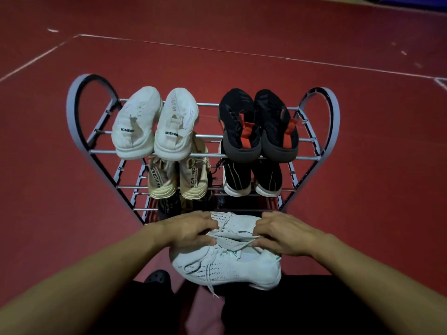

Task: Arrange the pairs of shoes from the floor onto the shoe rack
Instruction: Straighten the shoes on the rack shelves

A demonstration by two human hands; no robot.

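Note:
A grey metal shoe rack (79, 112) with curved side frames stands on the red floor in front of me. Its top shelf carries a white pair (154, 122) on the left and a black pair with red heel tabs (258, 124) on the right. The shelf below holds a beige pair (177, 177) and a black pair with white soles (251, 178). A dark shoe (169, 205) shows on a lower shelf. In front of the rack, my left hand (191, 229) and my right hand (285, 234) both grip a pair of white knit sneakers (229, 267) with loose laces.
The red sports floor (362, 165) with white painted lines surrounds the rack. My dark clog-style shoe (158, 276) and dark trousers (302, 308) fill the bottom of the view under the white sneakers.

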